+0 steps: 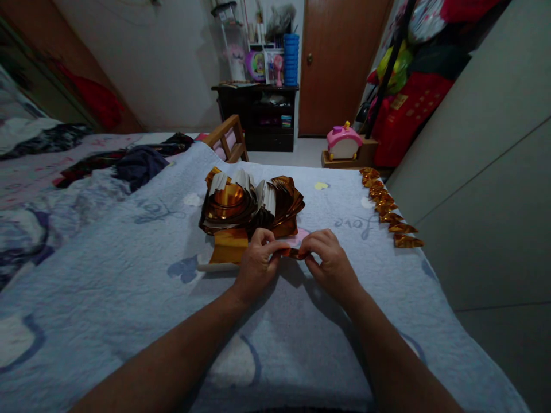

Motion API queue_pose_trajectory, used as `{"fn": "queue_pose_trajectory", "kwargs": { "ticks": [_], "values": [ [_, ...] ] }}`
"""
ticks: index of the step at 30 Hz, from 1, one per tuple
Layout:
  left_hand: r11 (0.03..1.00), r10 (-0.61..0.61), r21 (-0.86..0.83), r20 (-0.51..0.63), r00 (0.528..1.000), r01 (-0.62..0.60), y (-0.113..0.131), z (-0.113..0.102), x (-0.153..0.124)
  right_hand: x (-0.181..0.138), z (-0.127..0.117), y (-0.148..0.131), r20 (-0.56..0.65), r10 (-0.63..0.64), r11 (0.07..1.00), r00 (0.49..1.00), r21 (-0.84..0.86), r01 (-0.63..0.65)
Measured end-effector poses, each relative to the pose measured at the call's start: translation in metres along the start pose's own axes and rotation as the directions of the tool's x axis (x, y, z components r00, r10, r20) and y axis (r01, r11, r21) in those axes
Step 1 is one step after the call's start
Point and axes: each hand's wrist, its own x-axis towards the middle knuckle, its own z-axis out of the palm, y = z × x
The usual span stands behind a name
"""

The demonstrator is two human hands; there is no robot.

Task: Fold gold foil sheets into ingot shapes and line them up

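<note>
Both hands pinching a gold foil strip, "Love" lettered on the blue bedspread

The folded gold foil strip is narrow and shiny, with an orange-brown tone. It is held almost level, one end pinched in the fingers of the left hand, the other end in those of the right hand. Behind it, the stack of gold foil sheets lies on the quilt, curled, with white parts visible between. One flatter gold sheet lies in front of this stack. Far to the right, several folded gold foil pieces, pointed and crinkled, form a slanting row.
</note>
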Motion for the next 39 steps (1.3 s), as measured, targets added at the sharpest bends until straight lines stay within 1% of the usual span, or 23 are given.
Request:
{"fn": "queue_pose_trajectory", "kwargs": {
  "ticks": [2,4,6,7,9,11,13,14,15,16,17,19,21,23,26,29,31,33,37,39],
  "values": [
    [0.999,-0.034,-0.017,-0.030,0.999,0.033,-0.001,0.001,0.001,0.000,0.000,-0.001,0.017,-0.017,0.998,1.000,-0.059,0.018],
    [0.993,-0.103,-0.067,-0.038,0.994,0.100,-0.002,0.002,0.003,0.000,0.001,-0.002,0.035,-0.030,0.993,0.999,-0.113,0.034],
    [0.968,-0.202,-0.156,-0.010,0.979,0.198,-0.004,0.004,0.005,0.000,0.001,-0.002,0.034,-0.046,0.986,0.998,-0.161,0.051],
    [0.941,-0.256,-0.222,0.024,0.966,0.255,-0.005,0.005,0.005,-0.001,0.001,-0.002,0.030,-0.054,0.982,0.998,-0.182,0.059],
    [0.839,-0.353,-0.398,0.123,0.928,0.372,-0.007,0.007,0.006,-0.001,0.001,-0.002,0.024,-0.066,0.973,0.998,-0.219,0.069],
    [0.672,-0.403,-0.583,0.230,0.886,0.457,-0.007,0.008,0.006,-0.001,0.002,-0.001,0.023,-0.073,0.965,0.997,-0.250,0.076],
    [0.507,-0.420,-0.706,0.298,0.857,0.494,-0.007,0.007,0.007,-0.001,0.003,0.000,0.037,-0.068,0.959,0.997,-0.272,0.075],
    [0.455,-0.424,-0.738,0.313,0.850,0.498,-0.006,0.007,0.007,-0.001,0.004,0.000,0.056,-0.061,0.958,0.997,-0.279,0.074],
    [0.431,-0.429,-0.750,0.318,0.846,0.501,-0.005,0.006,0.008,-0.001,0.005,0.001,0.087,-0.052,0.957,0.995,-0.280,0.075],
    [0.435,-0.438,-0.747,0.313,0.843,0.503,-0.004,0.006,0.008,-0.002,0.006,0.002,0.126,-0.041,0.957,0.991,-0.281,0.075],
    [0.462,-0.446,-0.728,0.302,0.843,0.506,-0.003,0.006,0.009,-0.002,0.008,0.002,0.167,-0.031,0.956,0.985,-0.282,0.078],
    [0.570,-0.455,-0.650,0.259,0.852,0.502,-0.002,0.005,0.010,-0.003,0.012,0.002,0.252,-0.016,0.953,0.968,-0.288,0.090],
    [0.697,-0.429,-0.543,0.210,0.879,0.470,-0.002,0.006,0.011,-0.004,0.015,0.002,0.326,0.001,0.947,0.945,-0.305,0.104],
    [0.800,-0.383,-0.432,0.168,0.908,0.417,-0.002,0.006,0.011,-0.006,0.017,0.000,0.384,0.016,0.939,0.923,-0.322,0.118],
    [0.894,-0.333,-0.273,0.124,0.935,0.354,-0.002,0.005,0.010,-0.009,0.017,-0.002,0.424,0.032,0.932,0.905,-0.339,0.126],
    [0.936,-0.300,-0.153,0.116,0.947,0.316,-0.003,0.004,0.008,-0.011,0.016,-0.005,0.436,0.034,0.932,0.899,-0.338,0.128],
    [0.946,-0.290,-0.115,0.123,0.949,0.304,-0.004,0.003,0.009,-0.011,0.015,-0.006,0.445,0.025,0.937,0.895,-0.322,0.134],
    [0.943,-0.288,-0.135,0.133,0.948,0.305,-0.004,0.002,0.009,-0.010,0.013,-0.008,0.450,0.025,0.946,0.893,-0.300,0.125],
    [0.905,-0.303,-0.256,0.170,0.938,0.339,-0.005,0.002,0.011,-0.009,0.011,-0.008,0.428,0.048,0.954,0.903,-0.286,0.085],
    [0.905,-0.296,-0.264,0.174,0.939,0.335,-0.005,0.002,0.010,-0.010,0.010,-0.007,0.421,0.055,0.956,0.905,-0.283,0.074]
  ]
}}
